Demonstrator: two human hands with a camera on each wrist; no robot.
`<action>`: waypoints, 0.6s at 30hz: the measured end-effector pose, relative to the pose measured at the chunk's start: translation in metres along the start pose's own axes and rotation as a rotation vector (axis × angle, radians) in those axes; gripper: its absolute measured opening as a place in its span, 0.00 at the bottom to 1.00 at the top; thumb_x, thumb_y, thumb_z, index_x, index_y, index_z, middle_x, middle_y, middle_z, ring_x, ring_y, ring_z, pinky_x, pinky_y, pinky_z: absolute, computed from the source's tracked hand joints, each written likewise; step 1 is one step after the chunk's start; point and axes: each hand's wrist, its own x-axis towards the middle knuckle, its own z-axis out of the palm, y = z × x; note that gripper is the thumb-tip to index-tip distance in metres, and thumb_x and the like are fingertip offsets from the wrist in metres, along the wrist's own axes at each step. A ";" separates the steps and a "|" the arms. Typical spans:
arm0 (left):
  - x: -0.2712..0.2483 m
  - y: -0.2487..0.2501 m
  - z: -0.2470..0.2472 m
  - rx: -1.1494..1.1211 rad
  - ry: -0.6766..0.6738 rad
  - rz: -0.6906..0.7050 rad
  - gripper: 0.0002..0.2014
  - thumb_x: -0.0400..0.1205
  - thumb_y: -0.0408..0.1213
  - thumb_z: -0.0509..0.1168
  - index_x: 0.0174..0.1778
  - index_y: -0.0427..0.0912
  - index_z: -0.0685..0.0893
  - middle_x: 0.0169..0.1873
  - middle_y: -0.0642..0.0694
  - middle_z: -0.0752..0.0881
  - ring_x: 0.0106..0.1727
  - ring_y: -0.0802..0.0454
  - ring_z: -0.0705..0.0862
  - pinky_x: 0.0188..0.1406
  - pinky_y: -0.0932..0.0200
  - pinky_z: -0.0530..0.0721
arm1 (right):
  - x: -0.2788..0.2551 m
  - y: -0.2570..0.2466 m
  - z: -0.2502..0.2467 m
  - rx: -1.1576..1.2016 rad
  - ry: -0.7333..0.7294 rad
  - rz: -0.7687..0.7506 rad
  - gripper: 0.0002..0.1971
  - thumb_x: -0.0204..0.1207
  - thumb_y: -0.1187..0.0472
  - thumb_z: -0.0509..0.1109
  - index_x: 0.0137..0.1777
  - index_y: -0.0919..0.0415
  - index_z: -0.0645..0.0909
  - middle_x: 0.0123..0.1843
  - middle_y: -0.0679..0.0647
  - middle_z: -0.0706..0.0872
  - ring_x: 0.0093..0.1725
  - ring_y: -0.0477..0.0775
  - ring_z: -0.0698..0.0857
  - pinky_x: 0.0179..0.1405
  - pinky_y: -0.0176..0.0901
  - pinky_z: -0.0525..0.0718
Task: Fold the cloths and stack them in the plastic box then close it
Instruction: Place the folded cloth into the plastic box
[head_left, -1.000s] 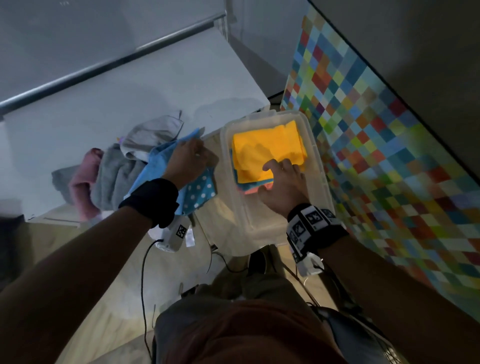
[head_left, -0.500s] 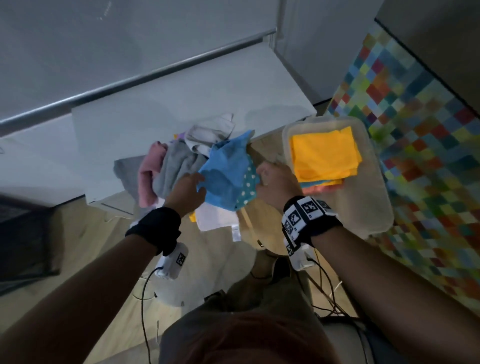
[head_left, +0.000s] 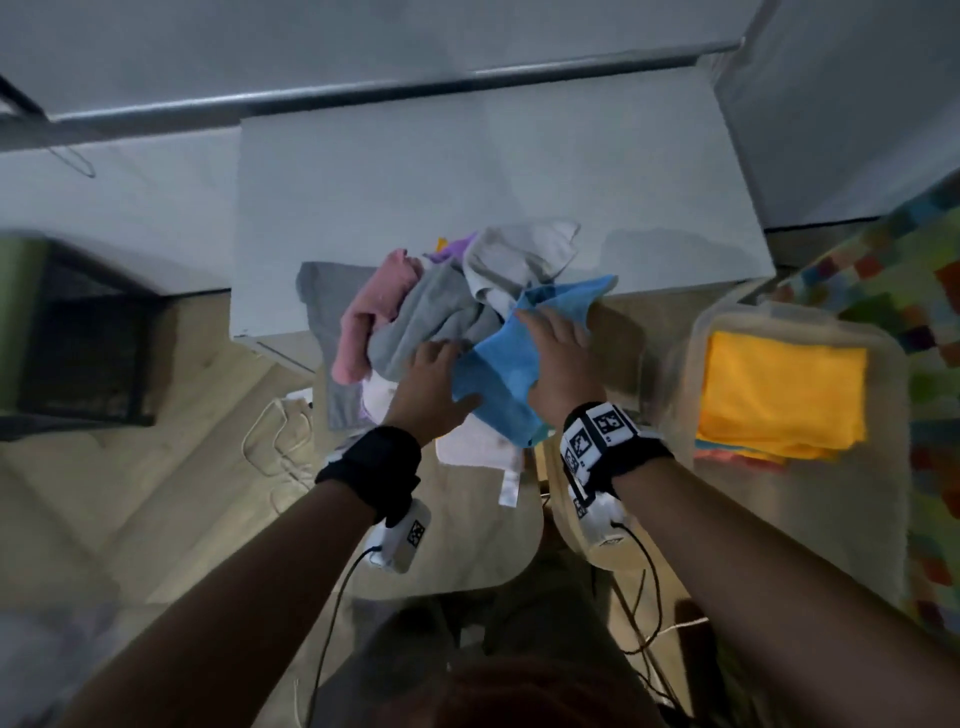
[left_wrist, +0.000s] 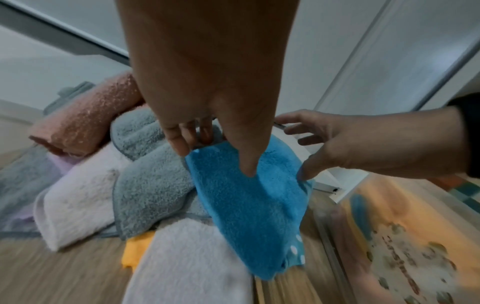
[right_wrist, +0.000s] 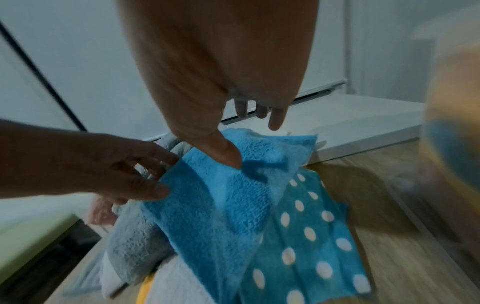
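Observation:
A blue cloth (head_left: 493, 374) with a polka-dot side (right_wrist: 306, 226) lies on a loose pile of grey (head_left: 431, 317), pink (head_left: 374, 306) and white cloths. My left hand (head_left: 436, 379) pinches the blue cloth's left edge, thumb on top (left_wrist: 246, 164). My right hand (head_left: 558, 348) rests on the cloth with fingers spread and only its thumb (right_wrist: 226, 152) touching. The clear plastic box (head_left: 691, 364) stands to the right, open. It holds a folded yellow cloth (head_left: 779, 395) on top of other folded cloths.
A white low platform (head_left: 467, 171) lies behind the pile. A dark crate (head_left: 78, 353) stands at the left. A colourful checkered mat (head_left: 930, 332) lies right of the box. Cables (head_left: 275, 441) trail on the wooden floor near my wrists.
My right hand left the box and moved left onto the blue cloth. My left hand kept hold of the cloth and drew it over the pile.

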 end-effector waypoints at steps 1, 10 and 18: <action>0.003 0.001 0.005 0.014 0.016 -0.036 0.35 0.72 0.46 0.76 0.76 0.46 0.73 0.67 0.38 0.73 0.68 0.37 0.72 0.68 0.47 0.73 | 0.007 0.001 0.001 -0.048 -0.037 -0.039 0.47 0.68 0.74 0.70 0.84 0.43 0.59 0.87 0.50 0.54 0.84 0.62 0.55 0.81 0.60 0.63; -0.018 0.012 -0.005 -0.232 0.109 -0.049 0.07 0.73 0.42 0.62 0.35 0.42 0.75 0.30 0.49 0.76 0.32 0.57 0.74 0.32 0.61 0.71 | 0.020 0.002 0.007 -0.241 -0.010 -0.359 0.25 0.60 0.60 0.77 0.58 0.49 0.77 0.78 0.52 0.67 0.80 0.60 0.62 0.75 0.56 0.61; -0.072 -0.005 -0.088 -0.466 0.403 -0.083 0.09 0.77 0.36 0.63 0.38 0.34 0.72 0.26 0.51 0.70 0.28 0.61 0.67 0.25 0.65 0.66 | 0.002 -0.037 -0.009 -0.098 -0.092 -0.381 0.10 0.67 0.55 0.75 0.40 0.52 0.75 0.35 0.48 0.83 0.41 0.58 0.82 0.50 0.44 0.64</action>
